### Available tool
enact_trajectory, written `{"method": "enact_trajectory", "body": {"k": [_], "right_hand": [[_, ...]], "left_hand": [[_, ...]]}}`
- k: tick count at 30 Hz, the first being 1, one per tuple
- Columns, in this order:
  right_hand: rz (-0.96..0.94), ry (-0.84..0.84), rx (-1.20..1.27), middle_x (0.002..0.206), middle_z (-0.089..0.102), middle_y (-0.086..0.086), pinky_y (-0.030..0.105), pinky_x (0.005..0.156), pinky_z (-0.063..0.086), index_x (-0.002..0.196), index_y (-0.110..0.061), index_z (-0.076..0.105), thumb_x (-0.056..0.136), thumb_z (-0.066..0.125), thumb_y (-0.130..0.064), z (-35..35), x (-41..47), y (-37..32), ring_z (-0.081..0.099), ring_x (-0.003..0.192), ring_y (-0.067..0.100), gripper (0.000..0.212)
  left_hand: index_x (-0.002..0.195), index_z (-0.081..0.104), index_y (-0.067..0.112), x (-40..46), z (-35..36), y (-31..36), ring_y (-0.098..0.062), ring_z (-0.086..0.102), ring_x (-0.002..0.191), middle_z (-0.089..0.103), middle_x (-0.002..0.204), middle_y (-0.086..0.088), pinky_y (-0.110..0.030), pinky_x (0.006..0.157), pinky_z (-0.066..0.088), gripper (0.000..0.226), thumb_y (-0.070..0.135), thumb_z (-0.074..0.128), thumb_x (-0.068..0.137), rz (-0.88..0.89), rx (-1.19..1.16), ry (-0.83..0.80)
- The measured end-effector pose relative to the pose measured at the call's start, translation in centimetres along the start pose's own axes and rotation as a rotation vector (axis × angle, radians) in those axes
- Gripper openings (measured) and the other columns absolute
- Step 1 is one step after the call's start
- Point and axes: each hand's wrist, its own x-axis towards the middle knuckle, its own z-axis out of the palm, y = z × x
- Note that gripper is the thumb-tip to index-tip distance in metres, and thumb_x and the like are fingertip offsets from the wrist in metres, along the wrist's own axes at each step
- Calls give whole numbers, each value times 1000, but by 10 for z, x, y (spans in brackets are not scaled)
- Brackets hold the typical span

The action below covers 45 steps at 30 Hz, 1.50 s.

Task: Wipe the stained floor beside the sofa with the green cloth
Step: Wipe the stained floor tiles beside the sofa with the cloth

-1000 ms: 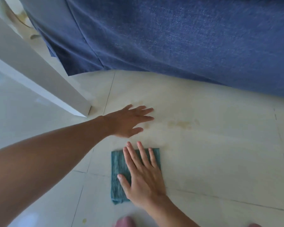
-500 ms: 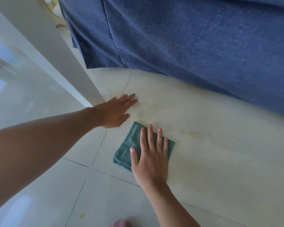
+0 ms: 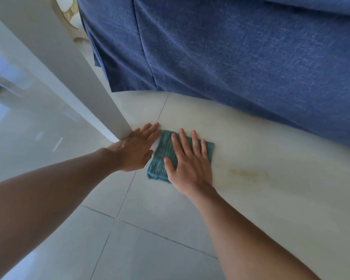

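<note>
Head view, looking down at a pale tiled floor [image 3: 170, 229].

No brand, label or writing legible anywhere in view.

Green cloth [image 3: 163, 156]: teal-green, ribbed weave, folded into a rough square, lying flat on the floor, one corner pointing away toward the sofa [image 3: 240, 57]. Sits across a grout line, near the foot of the blue drape, apart from it.

Right hand [image 3: 188, 164]: open, palm down, fingers spread, pressed flat on the cloth and covering its right half; fingertips reaching close to the far edge; thumb splayed left on the fabric. No pinching or bunching of the cloth.

Left hand [image 3: 137, 148]: open, palm down, fingers together and stretched out, resting on the bare floor just beside the cloth's left edge; touching the cloth or not, cannot tell. Forearm running in from the lower left.

Stain [image 3: 249, 174]: faint yellow-brown smear on the cream tile, to the right of the cloth and right hand, uncovered. Paler yellowish tint spread over the tile around it.

Sofa: dark blue woven fabric, hanging skirt with a pleat and a corner flap, filling the upper right, hem just above the floor.

White panel [image 3: 55, 73]: slanted flat-sided piece of furniture on the left, lower corner meeting the floor just beside the left hand's wrist, crowding the space left of the cloth. Glossy reflections on the tiles beyond. Something pale with gold edging at top left, too little visible to name.
</note>
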Motion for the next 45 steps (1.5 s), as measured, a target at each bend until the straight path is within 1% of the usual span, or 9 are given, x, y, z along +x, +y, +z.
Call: {"method": "enact_trajectory", "body": {"k": [6,9,14,24,28,30,33,40,45], "right_hand": [[74,53,-11,169,7,-4,48,124,1,159,-26,15,95,23,-58,-8,48,9,-3,155,25,71],[76,49,-19,169,8,-4,48,124,1,159,-27,15,96,22,-59,-14,58,29,-1,155,24,71],[232,81,-64,168,11,-3,49,124,5,159,-26,17,96,23,-58,-28,45,99,3,154,27,71],[547,77,-74,169,1,-3,49,124,4,159,-26,7,98,17,-58,-51,-65,228,-2,154,26,69],[711,117,-56,168,14,6,55,121,15,159,-17,18,95,18,-57,-38,-143,193,12,152,35,75],[692,98,-54,167,16,8,56,120,16,158,-15,21,94,25,-56,-26,-157,149,13,152,38,75],[576,70,-17,169,7,3,53,123,7,159,-20,17,94,29,-59,-15,-136,105,2,154,33,77],[597,100,0,169,-3,-1,51,123,-2,160,-25,6,96,20,-60,-28,-34,124,-9,154,29,74],[492,96,14,169,7,3,53,123,2,159,-24,17,95,26,-58,-20,-47,90,-2,154,33,73]], "left_hand": [[155,-5,12,-13,3,-2,-25,-4,152,-4,165,-8,-39,123,5,98,67,41,89,30,41,-33],[155,-9,16,-14,3,-2,-25,-10,151,-11,165,-7,-40,122,1,108,78,40,81,32,80,-71],[154,-11,20,-9,7,5,-27,-10,151,-18,164,-6,-51,122,6,107,81,36,79,75,135,-45],[155,-3,19,56,4,64,-25,-8,151,-14,165,-4,-56,121,8,100,78,32,82,254,183,-24],[155,-2,19,69,10,78,-23,-8,152,-14,165,-1,-56,121,7,77,59,23,95,271,185,-14],[155,1,19,74,12,80,-23,-6,152,-11,165,-1,-55,121,7,68,48,23,98,262,160,6],[155,7,19,78,12,80,-24,-1,152,-4,166,-3,-54,121,9,63,41,27,99,272,154,39],[154,12,21,46,12,40,-25,4,151,-2,166,-2,-55,120,14,63,45,17,96,267,213,14],[155,11,20,35,12,29,-27,6,151,0,166,-3,-55,119,15,68,49,13,94,192,212,-6]]}}
